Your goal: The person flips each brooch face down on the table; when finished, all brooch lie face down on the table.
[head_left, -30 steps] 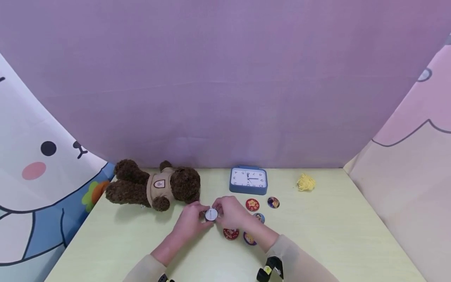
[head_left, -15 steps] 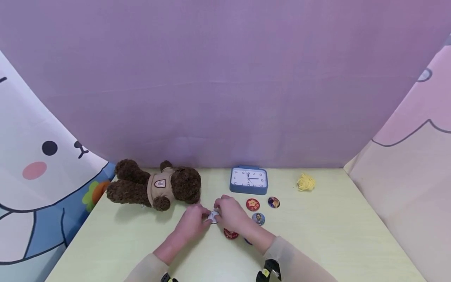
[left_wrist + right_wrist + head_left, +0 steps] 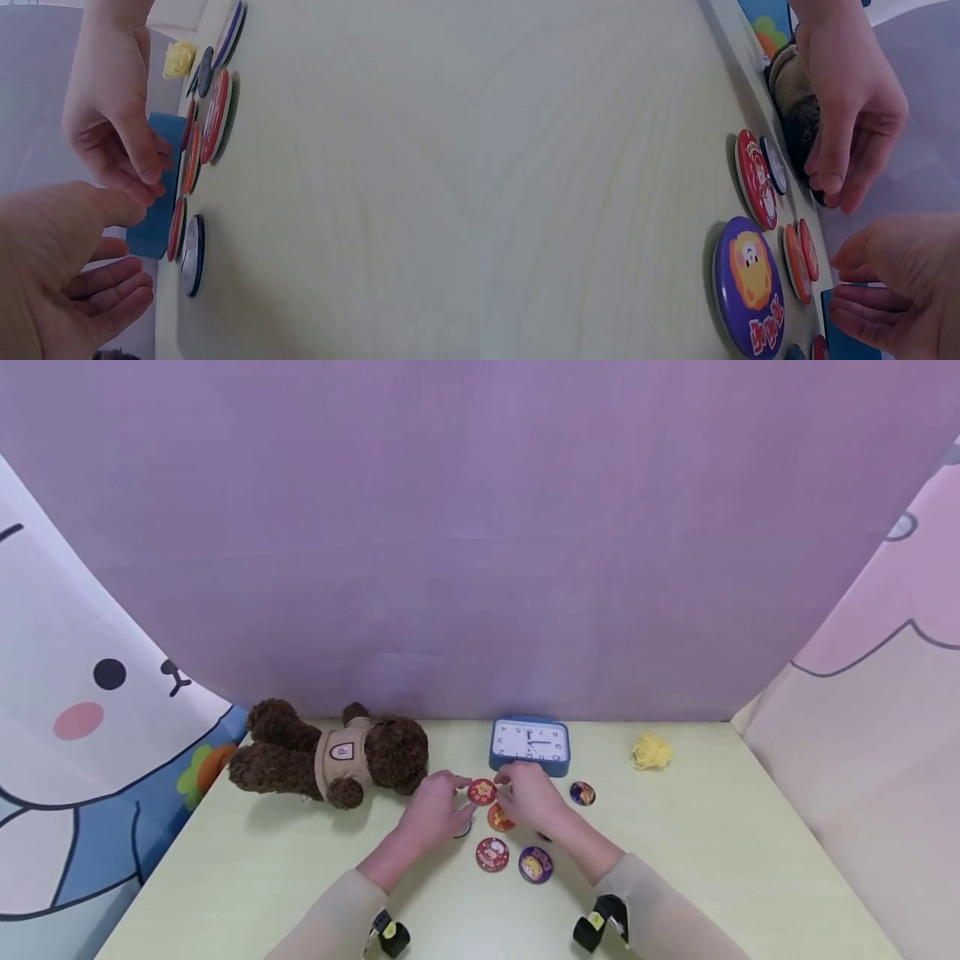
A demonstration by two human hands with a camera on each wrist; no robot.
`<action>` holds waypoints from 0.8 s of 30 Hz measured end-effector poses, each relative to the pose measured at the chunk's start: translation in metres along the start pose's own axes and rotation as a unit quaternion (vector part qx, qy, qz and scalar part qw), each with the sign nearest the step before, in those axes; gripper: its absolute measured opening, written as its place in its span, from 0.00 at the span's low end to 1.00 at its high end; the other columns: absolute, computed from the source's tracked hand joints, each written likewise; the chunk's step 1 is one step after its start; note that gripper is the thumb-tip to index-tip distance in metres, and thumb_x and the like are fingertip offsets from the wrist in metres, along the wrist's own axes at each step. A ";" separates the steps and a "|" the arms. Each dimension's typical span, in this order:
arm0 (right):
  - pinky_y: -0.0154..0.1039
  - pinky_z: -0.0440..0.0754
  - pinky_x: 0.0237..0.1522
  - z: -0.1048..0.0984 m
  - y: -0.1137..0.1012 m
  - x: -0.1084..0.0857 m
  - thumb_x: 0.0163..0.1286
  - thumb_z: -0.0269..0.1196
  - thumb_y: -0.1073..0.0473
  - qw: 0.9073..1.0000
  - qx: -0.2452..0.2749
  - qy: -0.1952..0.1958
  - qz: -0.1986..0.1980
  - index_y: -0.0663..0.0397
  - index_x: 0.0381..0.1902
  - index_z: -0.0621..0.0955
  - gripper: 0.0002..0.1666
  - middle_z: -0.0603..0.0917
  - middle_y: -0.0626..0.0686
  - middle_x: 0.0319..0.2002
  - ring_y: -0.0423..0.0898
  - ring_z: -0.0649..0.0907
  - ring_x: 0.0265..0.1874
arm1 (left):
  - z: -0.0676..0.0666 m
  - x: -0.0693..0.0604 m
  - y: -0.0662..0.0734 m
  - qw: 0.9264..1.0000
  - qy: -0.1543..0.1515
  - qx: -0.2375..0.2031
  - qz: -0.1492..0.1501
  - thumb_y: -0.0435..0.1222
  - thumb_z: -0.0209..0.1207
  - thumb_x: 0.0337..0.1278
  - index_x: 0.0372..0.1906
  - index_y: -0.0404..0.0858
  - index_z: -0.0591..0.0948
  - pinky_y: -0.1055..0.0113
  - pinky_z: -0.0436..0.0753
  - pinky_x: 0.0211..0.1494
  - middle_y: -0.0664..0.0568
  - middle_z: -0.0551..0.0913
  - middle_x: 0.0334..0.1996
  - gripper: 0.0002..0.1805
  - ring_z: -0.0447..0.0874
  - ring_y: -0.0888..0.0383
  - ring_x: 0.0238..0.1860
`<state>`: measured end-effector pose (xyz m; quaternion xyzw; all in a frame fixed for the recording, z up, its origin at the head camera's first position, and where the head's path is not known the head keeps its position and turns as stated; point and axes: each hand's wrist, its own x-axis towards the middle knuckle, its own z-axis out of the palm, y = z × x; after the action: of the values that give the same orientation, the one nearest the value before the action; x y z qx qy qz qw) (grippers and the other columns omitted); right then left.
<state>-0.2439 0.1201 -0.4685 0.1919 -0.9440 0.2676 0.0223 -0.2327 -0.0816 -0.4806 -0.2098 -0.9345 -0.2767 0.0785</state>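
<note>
Bear (image 3: 337, 754), one, lies left of eight badges (image 3: 492, 854); the left hand (image 3: 429, 814), bent loosely and holding nothing, partly hides one white badge (image 3: 193, 256) from the head camera. One red badge (image 3: 482, 791) lies between the hands; the right hand (image 3: 528, 795), also empty, hides another red one, its forearm (image 3: 588, 845) most of a dark badge (image 3: 206, 73); one clock (image 3: 529, 741) and one yarn clump (image 3: 652, 752) lie beyond.

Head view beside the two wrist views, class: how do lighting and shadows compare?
Head view: bright, with a soft shadow below the brown teddy bear; left wrist view: dimmer and greyer, a dark shadow beside the largest-looking red badge; right wrist view: also dim, shadow along the edge of the purple badge, its printed face clear.
</note>
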 end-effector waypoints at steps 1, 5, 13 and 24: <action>0.30 0.85 0.34 0.001 0.001 0.000 0.68 0.70 0.66 1.000 0.000 0.000 -0.004 0.60 0.50 0.88 0.13 0.91 0.59 0.46 0.42 0.87 0.34 | 0.001 0.003 0.001 1.000 -0.003 0.004 0.003 0.36 0.74 0.60 0.53 0.30 0.89 0.60 0.88 0.43 0.41 0.91 0.42 0.19 0.84 0.55 0.37; 0.29 0.81 0.28 0.004 0.003 0.002 0.66 0.72 0.65 1.000 0.003 0.000 -0.026 0.62 0.48 0.88 0.13 0.91 0.58 0.42 0.39 0.83 0.28 | 0.005 0.012 0.002 1.000 -0.015 0.017 0.008 0.36 0.74 0.59 0.52 0.30 0.89 0.57 0.89 0.48 0.41 0.91 0.43 0.19 0.81 0.56 0.36; 0.28 0.79 0.26 0.013 0.001 0.003 0.67 0.72 0.62 1.000 -0.007 -0.005 -0.018 0.62 0.47 0.87 0.13 0.87 0.52 0.35 0.38 0.79 0.25 | 0.016 0.019 0.001 0.999 -0.043 0.013 0.000 0.34 0.73 0.59 0.53 0.31 0.88 0.64 0.85 0.40 0.46 0.91 0.38 0.18 0.76 0.61 0.30; 0.32 0.80 0.30 0.019 0.002 0.003 0.61 0.73 0.65 1.000 0.011 0.002 -0.013 0.64 0.48 0.87 0.17 0.83 0.53 0.35 0.42 0.78 0.31 | 0.020 0.019 0.001 0.998 -0.038 0.039 -0.017 0.35 0.73 0.62 0.51 0.34 0.90 0.52 0.89 0.56 0.44 0.91 0.42 0.15 0.89 0.46 0.48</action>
<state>-0.2468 0.1108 -0.4858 0.2034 -0.9384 0.2782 0.0256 -0.2500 -0.0630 -0.4912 -0.2012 -0.9503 -0.2330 0.0463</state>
